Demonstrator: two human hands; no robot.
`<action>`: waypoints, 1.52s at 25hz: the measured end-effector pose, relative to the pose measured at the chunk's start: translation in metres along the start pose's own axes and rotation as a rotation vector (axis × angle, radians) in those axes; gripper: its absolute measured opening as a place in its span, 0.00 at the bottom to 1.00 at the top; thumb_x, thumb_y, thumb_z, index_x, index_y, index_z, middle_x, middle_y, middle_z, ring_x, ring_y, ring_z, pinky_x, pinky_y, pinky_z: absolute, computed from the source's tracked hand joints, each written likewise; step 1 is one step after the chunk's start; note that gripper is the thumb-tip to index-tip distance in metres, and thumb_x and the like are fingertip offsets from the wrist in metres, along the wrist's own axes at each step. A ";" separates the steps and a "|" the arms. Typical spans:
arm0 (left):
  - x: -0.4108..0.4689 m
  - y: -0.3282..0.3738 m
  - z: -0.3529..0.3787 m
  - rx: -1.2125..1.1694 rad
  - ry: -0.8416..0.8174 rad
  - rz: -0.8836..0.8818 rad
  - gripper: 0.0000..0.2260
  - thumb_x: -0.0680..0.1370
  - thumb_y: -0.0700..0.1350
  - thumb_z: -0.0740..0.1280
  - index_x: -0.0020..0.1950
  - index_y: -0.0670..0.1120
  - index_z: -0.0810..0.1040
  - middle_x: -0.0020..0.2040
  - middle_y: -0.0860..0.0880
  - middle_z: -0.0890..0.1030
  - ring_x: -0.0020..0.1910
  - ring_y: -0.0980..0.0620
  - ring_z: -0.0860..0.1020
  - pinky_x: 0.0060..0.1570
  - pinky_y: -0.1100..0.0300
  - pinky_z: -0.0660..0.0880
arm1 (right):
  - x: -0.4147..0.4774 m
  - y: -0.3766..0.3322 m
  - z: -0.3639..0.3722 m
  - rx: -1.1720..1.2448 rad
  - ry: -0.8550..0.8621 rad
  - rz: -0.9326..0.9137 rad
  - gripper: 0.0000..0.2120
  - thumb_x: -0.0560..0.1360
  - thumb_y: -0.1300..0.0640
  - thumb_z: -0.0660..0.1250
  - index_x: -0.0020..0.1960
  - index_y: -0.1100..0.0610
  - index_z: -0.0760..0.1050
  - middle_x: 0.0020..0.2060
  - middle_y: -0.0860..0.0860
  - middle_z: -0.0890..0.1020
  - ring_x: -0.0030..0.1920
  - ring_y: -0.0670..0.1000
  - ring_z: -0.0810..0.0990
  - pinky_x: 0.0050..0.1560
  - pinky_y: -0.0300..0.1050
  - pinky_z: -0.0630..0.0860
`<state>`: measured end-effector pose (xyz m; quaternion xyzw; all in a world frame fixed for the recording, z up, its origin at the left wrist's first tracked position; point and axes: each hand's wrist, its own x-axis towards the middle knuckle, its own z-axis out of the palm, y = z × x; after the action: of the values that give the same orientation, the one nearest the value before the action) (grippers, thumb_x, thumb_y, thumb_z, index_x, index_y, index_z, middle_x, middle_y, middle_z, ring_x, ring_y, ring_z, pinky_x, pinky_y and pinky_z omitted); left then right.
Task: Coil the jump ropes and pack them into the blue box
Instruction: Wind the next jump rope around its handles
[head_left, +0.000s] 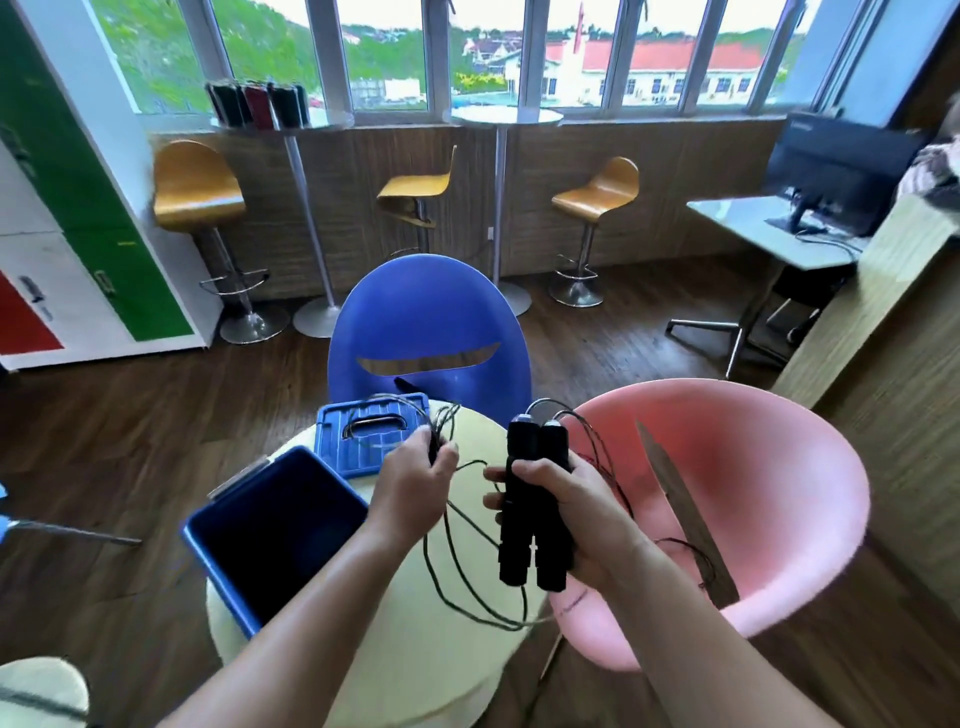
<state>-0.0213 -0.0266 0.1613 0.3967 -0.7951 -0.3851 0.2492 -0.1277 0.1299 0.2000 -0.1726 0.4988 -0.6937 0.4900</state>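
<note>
One box stands open at the left of the table, its lid flat behind it, likely so a finished coil can drop straight in. The left hand, palm down, pinches gathered loops of cord, apparently to keep the turns together; slack loops droop over the table. The right hand grips both handles side by side, upright, as an anchor. Thin cord also lies in the pink chair.
</note>
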 end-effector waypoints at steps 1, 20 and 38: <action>-0.020 0.001 0.005 -0.012 0.007 -0.004 0.10 0.81 0.46 0.64 0.42 0.45 0.74 0.34 0.49 0.79 0.36 0.49 0.76 0.39 0.52 0.68 | -0.017 0.001 -0.005 0.004 -0.027 0.008 0.16 0.78 0.65 0.66 0.65 0.65 0.70 0.50 0.64 0.84 0.43 0.62 0.83 0.45 0.54 0.79; -0.301 0.008 0.071 -0.053 -0.367 -0.578 0.14 0.84 0.56 0.61 0.61 0.49 0.77 0.63 0.46 0.80 0.49 0.45 0.84 0.48 0.50 0.82 | -0.267 -0.028 -0.089 -0.159 -0.243 0.041 0.17 0.73 0.60 0.71 0.58 0.67 0.74 0.43 0.61 0.84 0.36 0.57 0.82 0.40 0.50 0.79; -0.273 0.176 0.037 -0.658 -0.330 -0.006 0.12 0.72 0.43 0.58 0.45 0.47 0.81 0.44 0.42 0.78 0.42 0.46 0.74 0.38 0.55 0.72 | -0.287 -0.018 -0.088 -0.134 -0.220 0.024 0.17 0.70 0.59 0.72 0.56 0.62 0.75 0.42 0.63 0.81 0.36 0.62 0.83 0.38 0.52 0.80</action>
<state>0.0288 0.2823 0.2578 0.2302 -0.6572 -0.6796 0.2306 -0.0686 0.4208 0.2478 -0.2742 0.4892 -0.6298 0.5375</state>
